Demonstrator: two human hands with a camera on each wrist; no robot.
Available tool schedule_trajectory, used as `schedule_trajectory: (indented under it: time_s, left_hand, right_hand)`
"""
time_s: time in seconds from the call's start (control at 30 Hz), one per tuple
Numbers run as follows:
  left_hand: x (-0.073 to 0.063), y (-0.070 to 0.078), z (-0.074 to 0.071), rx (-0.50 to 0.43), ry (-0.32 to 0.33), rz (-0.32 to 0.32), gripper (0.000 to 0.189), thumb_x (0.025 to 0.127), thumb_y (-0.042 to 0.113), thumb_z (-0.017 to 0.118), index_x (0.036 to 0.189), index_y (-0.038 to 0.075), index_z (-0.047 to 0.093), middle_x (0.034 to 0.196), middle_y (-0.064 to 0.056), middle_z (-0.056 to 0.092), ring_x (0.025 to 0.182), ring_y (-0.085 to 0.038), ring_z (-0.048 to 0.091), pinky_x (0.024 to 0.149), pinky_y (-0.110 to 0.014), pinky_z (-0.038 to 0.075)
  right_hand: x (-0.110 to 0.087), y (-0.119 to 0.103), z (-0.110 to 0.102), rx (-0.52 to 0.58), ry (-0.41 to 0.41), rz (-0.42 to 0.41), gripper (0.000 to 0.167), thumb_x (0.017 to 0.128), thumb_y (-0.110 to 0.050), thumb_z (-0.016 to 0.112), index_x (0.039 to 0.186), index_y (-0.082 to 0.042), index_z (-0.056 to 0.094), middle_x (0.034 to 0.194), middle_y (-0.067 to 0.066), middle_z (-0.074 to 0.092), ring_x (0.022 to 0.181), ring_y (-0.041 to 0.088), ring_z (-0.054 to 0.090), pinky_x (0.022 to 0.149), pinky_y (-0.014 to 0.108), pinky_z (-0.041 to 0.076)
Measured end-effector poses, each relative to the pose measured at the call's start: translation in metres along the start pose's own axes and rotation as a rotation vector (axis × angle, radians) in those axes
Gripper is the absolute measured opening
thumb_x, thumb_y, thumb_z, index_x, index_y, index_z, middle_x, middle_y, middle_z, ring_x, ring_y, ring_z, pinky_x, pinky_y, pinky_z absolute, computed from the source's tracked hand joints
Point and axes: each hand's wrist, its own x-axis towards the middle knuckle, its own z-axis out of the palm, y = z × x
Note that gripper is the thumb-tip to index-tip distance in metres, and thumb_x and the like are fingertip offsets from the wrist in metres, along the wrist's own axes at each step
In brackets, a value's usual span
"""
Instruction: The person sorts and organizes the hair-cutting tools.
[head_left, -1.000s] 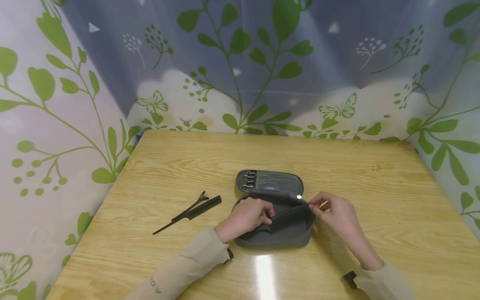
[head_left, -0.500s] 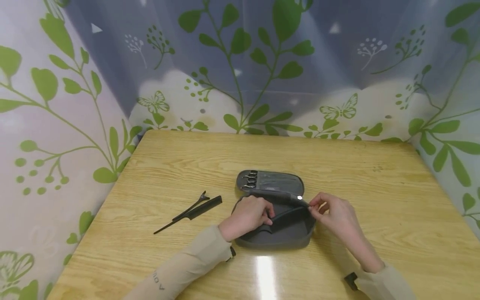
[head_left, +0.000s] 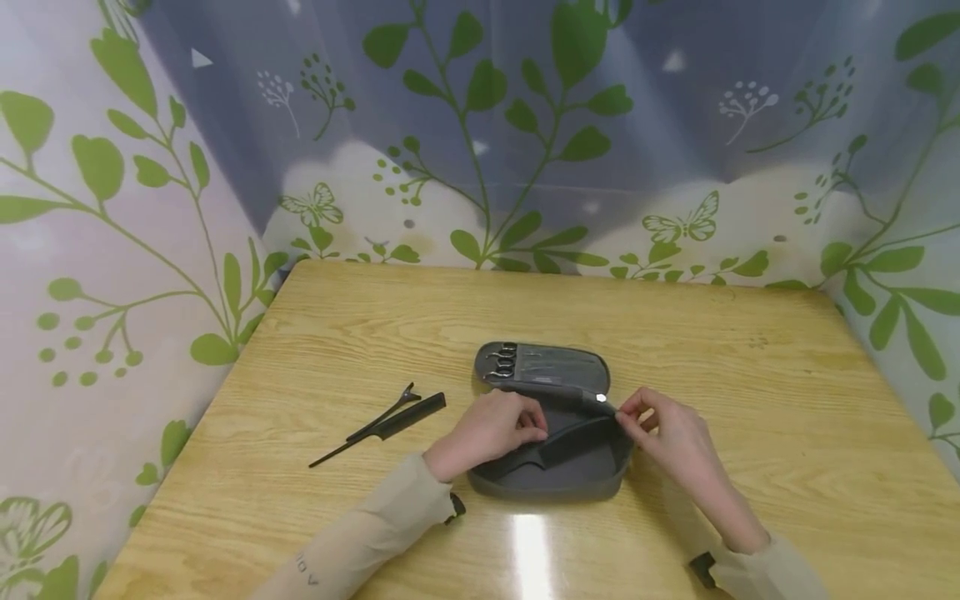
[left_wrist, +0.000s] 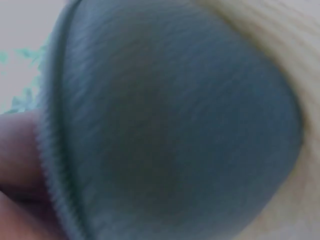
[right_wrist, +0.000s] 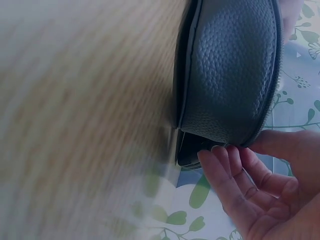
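Observation:
A dark grey zippered case (head_left: 558, 487) lies opened on the table, its lid (head_left: 566, 367) folded back with scissors (head_left: 504, 360) in it. Inside the case, a flat black comb (head_left: 573, 442) lies slanted. My left hand (head_left: 498, 429) reaches over the case's left side, its thumb and fingers together at the comb's upper edge. In the left wrist view, the case's leathery side (left_wrist: 180, 115) fills most of the picture and hides the fingertips. My right hand (head_left: 671, 429) pinches the zippered rim (right_wrist: 265, 127) at the case's back right corner, with the other fingers loosely bent.
To the left of the case lie a black tail comb (head_left: 408, 417) and a dark hair clip (head_left: 382, 414), side by side. The wooden table (head_left: 787, 417) meets a leaf-patterned curtain (head_left: 480, 167) at its back and sides.
My left fingertips have shifted slightly at the comb's upper edge, and more of the comb shows now. My right hand keeps its pinch at the case's corner. The view has drifted slightly.

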Motion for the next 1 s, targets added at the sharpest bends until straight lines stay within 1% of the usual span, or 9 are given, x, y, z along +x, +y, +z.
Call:
schedule_trajectory:
  time_s: [0.13,0.23,0.4,0.47,0.53,0.63,0.77,0.87,1.0]
  left_hand:
    - [-0.006,-0.004,-0.018,-0.126,0.089,-0.002,0.008,0.097,0.019,0.071,0.095,0.013,0.076,0.083,0.002,0.074,0.068,-0.008,0.067,0.061,-0.020,0.049]
    - [-0.015,-0.011,-0.035,-0.161,0.186,-0.029,0.011,0.098,0.019,0.069,0.100,0.012,0.076,0.084,0.000,0.075,0.070,-0.012,0.069,0.059,-0.021,0.051]
    - [-0.034,-0.034,-0.063,-0.146,0.355,-0.123,0.013,0.099,0.021,0.068,0.103,0.012,0.076,0.089,-0.003,0.076,0.076,-0.018,0.072,0.060,-0.025,0.055]
    - [-0.043,-0.047,-0.072,-0.122,0.405,-0.155,0.012,0.099,0.020,0.069,0.103,0.011,0.076,0.093,-0.005,0.076,0.078,-0.022,0.074,0.060,-0.028,0.057]
    - [-0.052,-0.062,-0.077,-0.080,0.436,-0.186,0.011,0.098,0.018,0.070,0.102,0.010,0.076,0.095,-0.005,0.076,0.080,-0.024,0.074,0.065,-0.033,0.058]
    - [-0.066,-0.082,-0.081,-0.031,0.431,-0.238,0.009,0.096,0.016,0.072,0.099,0.009,0.076,0.094,-0.006,0.075,0.082,-0.026,0.074,0.070,-0.040,0.059]
    - [-0.083,-0.100,-0.081,-0.005,0.367,-0.299,0.010,0.091,0.014,0.077,0.096,0.005,0.075,0.090,-0.007,0.075,0.080,-0.025,0.072,0.076,-0.044,0.057]
    - [-0.093,-0.108,-0.080,-0.006,0.313,-0.337,0.013,0.087,0.013,0.081,0.094,0.004,0.074,0.086,-0.006,0.074,0.078,-0.022,0.072,0.076,-0.043,0.057]
    - [-0.101,-0.114,-0.077,0.020,0.251,-0.367,0.015,0.084,0.014,0.083,0.093,0.006,0.074,0.084,-0.003,0.072,0.077,-0.019,0.070,0.076,-0.042,0.055]
  right_hand:
    - [-0.001,0.000,0.001,0.001,0.019,-0.014,0.007,0.093,-0.012,0.073,0.087,-0.013,0.070,0.085,0.001,0.073,0.070,0.019,0.071,0.063,0.039,0.050]
    - [-0.001,0.000,0.001,0.005,0.021,-0.011,0.007,0.093,-0.012,0.073,0.088,-0.013,0.070,0.085,0.001,0.073,0.070,0.019,0.071,0.063,0.038,0.050]
    - [-0.002,0.000,0.001,0.021,0.005,0.009,0.004,0.094,-0.013,0.073,0.091,-0.012,0.070,0.085,0.000,0.072,0.068,0.015,0.070,0.061,0.032,0.048]
    - [-0.003,0.000,0.001,0.029,-0.005,0.019,0.002,0.094,-0.013,0.073,0.094,-0.012,0.071,0.084,0.000,0.071,0.066,0.013,0.069,0.060,0.030,0.047]
    - [-0.004,-0.001,0.001,0.035,-0.011,0.025,0.003,0.095,-0.013,0.072,0.096,-0.011,0.072,0.084,-0.001,0.071,0.065,0.012,0.068,0.058,0.028,0.046]
    - [-0.004,-0.001,0.002,0.038,-0.007,0.023,0.004,0.094,-0.012,0.072,0.098,-0.010,0.073,0.084,0.000,0.071,0.065,0.012,0.068,0.058,0.027,0.046]
    - [-0.004,-0.001,0.004,0.030,0.006,0.010,0.003,0.094,-0.011,0.072,0.097,-0.010,0.073,0.084,0.000,0.071,0.065,0.012,0.068,0.058,0.027,0.046]
    - [-0.003,-0.001,0.004,0.031,0.013,0.000,0.003,0.093,-0.011,0.073,0.097,-0.010,0.073,0.084,0.000,0.071,0.065,0.012,0.068,0.058,0.027,0.046]
    - [-0.001,-0.001,0.004,0.036,0.018,-0.011,0.003,0.094,-0.010,0.073,0.097,-0.011,0.073,0.085,0.001,0.072,0.066,0.014,0.069,0.058,0.028,0.047]
